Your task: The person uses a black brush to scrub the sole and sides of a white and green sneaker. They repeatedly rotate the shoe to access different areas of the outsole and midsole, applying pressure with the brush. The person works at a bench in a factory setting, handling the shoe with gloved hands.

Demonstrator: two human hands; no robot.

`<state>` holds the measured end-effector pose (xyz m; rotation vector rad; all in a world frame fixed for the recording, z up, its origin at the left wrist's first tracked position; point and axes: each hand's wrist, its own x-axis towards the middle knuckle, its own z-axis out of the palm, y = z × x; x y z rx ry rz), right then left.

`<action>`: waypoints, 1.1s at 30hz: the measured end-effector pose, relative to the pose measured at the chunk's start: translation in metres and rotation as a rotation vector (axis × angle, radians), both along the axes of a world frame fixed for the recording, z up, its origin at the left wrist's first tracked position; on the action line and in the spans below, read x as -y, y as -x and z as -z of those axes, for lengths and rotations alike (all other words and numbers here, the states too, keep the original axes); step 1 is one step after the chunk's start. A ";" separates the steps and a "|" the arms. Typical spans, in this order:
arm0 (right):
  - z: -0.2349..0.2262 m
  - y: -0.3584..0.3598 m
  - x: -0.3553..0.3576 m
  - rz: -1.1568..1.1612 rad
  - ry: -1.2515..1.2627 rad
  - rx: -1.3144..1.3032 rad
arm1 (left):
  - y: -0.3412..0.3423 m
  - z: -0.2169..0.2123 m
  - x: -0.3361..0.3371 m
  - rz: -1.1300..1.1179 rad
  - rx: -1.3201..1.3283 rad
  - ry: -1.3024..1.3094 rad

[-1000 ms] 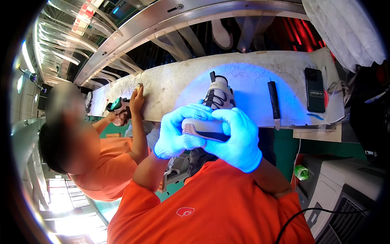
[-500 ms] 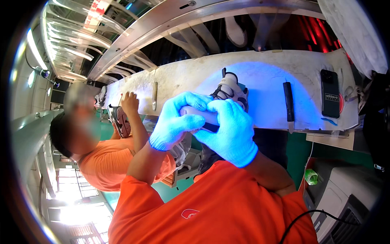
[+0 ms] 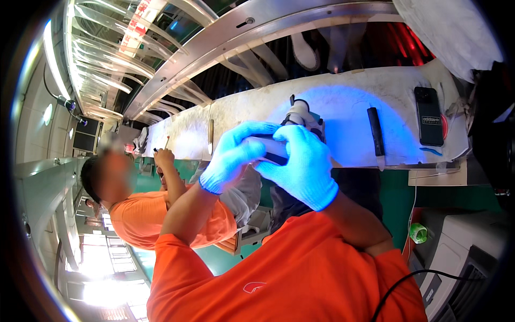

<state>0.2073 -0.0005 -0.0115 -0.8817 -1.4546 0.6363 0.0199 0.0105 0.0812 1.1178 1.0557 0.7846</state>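
Between both gloved hands: left hand (image 3: 233, 155) and right hand (image 3: 300, 166) fingers wrapped tight around a dark-and-white shoe part (image 3: 268, 152); white shoe (image 3: 300, 114) just beyond on worktop (image 3: 348, 107).

The shoe (image 3: 292, 134) is held up in the air between two gloved hands, just in front of the long white workbench. Most of it is hidden. A black edge (maybe the sole) peeks out low between the fingers, and a pale part shows near the middle. Behind the hands, the white and grey top of the shoe sticks up, with a little black loop on it. Blue light shines all around it.
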 end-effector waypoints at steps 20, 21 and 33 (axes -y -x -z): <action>0.047 -0.008 0.027 -0.016 0.055 -0.219 | 0.011 0.007 -0.014 -0.001 -0.135 -0.080; 0.048 -0.007 0.025 -0.009 0.046 -0.209 | 0.010 0.005 -0.014 -0.007 -0.151 -0.073; 0.033 0.005 -0.005 -0.126 0.151 -0.181 | 0.038 -0.009 -0.056 -0.010 -0.036 0.184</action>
